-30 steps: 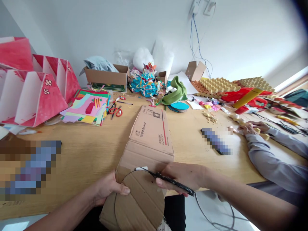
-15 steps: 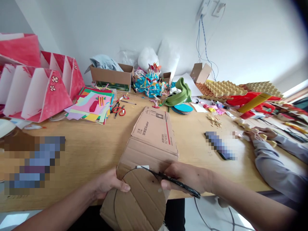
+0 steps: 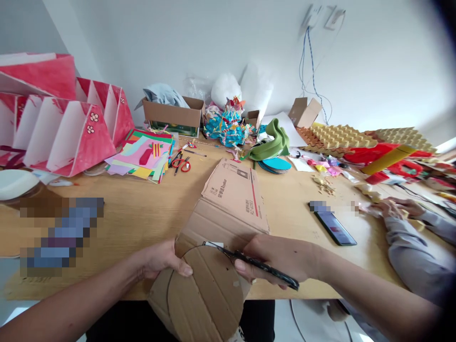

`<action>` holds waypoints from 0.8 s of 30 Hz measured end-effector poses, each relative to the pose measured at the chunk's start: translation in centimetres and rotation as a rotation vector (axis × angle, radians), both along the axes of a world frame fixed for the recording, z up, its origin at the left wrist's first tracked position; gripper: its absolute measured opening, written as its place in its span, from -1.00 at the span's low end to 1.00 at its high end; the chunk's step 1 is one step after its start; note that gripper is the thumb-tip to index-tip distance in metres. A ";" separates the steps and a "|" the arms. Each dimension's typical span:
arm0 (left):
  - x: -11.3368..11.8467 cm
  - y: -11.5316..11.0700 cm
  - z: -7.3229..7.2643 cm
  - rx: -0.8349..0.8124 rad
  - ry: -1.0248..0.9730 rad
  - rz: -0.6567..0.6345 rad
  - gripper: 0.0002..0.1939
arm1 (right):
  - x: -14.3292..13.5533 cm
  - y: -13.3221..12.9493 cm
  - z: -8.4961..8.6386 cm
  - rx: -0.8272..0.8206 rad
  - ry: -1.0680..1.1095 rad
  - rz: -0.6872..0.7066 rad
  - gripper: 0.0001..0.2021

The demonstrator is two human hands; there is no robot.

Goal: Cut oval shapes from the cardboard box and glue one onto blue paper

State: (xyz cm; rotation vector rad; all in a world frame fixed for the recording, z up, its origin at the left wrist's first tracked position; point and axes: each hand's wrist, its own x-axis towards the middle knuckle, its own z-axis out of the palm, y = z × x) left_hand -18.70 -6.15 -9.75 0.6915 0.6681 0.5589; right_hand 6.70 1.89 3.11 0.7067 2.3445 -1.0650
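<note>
Cardboard point(image 3: 208, 294) with a curved outline overhangs the counter's point(image 3: 149, 213) near edge, centre. The left hand point(image 3: 162, 260) pinches its left side, thumb on top; the right hand point(image 3: 281, 256) wraps a slim black tool point(image 3: 272, 271). Probably light, stiff, crease-prone: best gripped by its edges.

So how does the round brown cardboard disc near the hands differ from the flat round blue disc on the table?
The round brown cardboard disc shows creases; the flat round blue disc looks smooth. The left hand has its thumb on the brown disc, while no hand touches the blue disc. The brown disc looks larger in view than the blue disc, though it is nearer the camera. Both are round.
</note>
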 end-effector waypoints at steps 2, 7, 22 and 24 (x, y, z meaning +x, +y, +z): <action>-0.2 -0.1 0.0 -0.019 0.003 -0.003 -0.46 | -0.6 0.2 0.4 -0.008 -0.001 0.016 -0.34; -0.4 0.1 0.0 0.027 0.053 -0.017 -0.46 | -1.4 0.7 1.1 -0.111 -0.205 -0.012 -0.33; -0.6 1.3 -0.5 0.100 0.105 -0.082 -0.45 | -0.4 -0.3 -1.3 -0.218 -0.061 -0.067 -0.47; -0.7 1.4 -0.6 0.100 0.107 -0.083 -0.48 | -0.5 -0.4 -1.5 -0.159 0.001 -0.026 -0.51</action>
